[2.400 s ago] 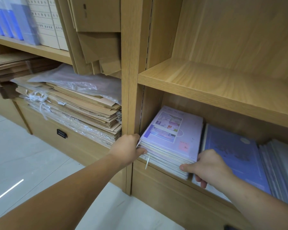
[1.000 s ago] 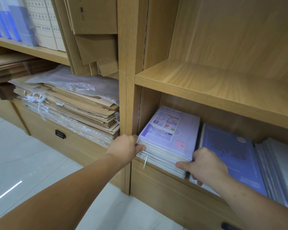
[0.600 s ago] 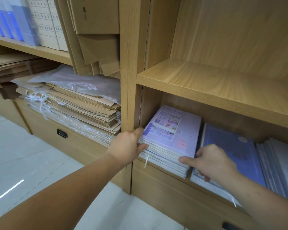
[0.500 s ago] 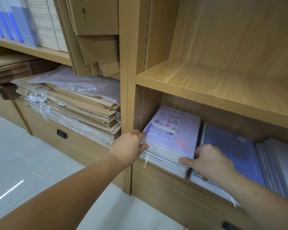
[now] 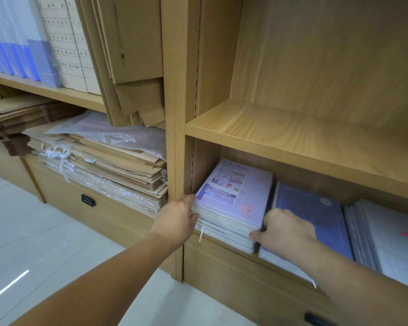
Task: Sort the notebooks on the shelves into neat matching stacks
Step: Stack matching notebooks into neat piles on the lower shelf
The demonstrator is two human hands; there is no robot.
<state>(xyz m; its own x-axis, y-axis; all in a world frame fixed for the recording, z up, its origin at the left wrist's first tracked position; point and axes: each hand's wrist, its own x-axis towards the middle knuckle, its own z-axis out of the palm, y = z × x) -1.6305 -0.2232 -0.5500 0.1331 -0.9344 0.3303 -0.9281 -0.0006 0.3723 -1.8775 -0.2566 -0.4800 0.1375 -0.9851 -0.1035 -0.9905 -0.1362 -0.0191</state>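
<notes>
— Where is the lilac notebook stack (image 5: 233, 198)?
— On the low shelf, lying flat just to the right of the wooden upright (image 5: 174, 114), with its left edge close against it. The top cover shows small coloured panels.
— And the hands?
— Both are on that stack. The left hand (image 5: 177, 216) sits right in front of the upright, with its thumb at the stack's top left edge and its fingers curled against the left side. The right hand (image 5: 285, 229) is farther right of the upright, at the stack's other front corner. Its thumb presses the front edges, and its fingers are tucked down along the right side.
— So each hand has a grip?
— Yes, each is closed on the stack, one at each side.
— What else lies to the right of the upright?
— A blue notebook stack (image 5: 316, 215) comes next, and the right wrist crosses its front. Farthest from the upright is a pale notebook stack (image 5: 391, 236). The upper shelf board (image 5: 292, 135) runs above all three.
— Anything hanging out?
— A white strip (image 5: 201, 232) droops from the lilac stack's front, just right of the upright.
— And to the left of the upright?
— There is a pile of brown paper bags (image 5: 118, 168), some in clear plastic, with a drawer handle (image 5: 88, 200) below them.
</notes>
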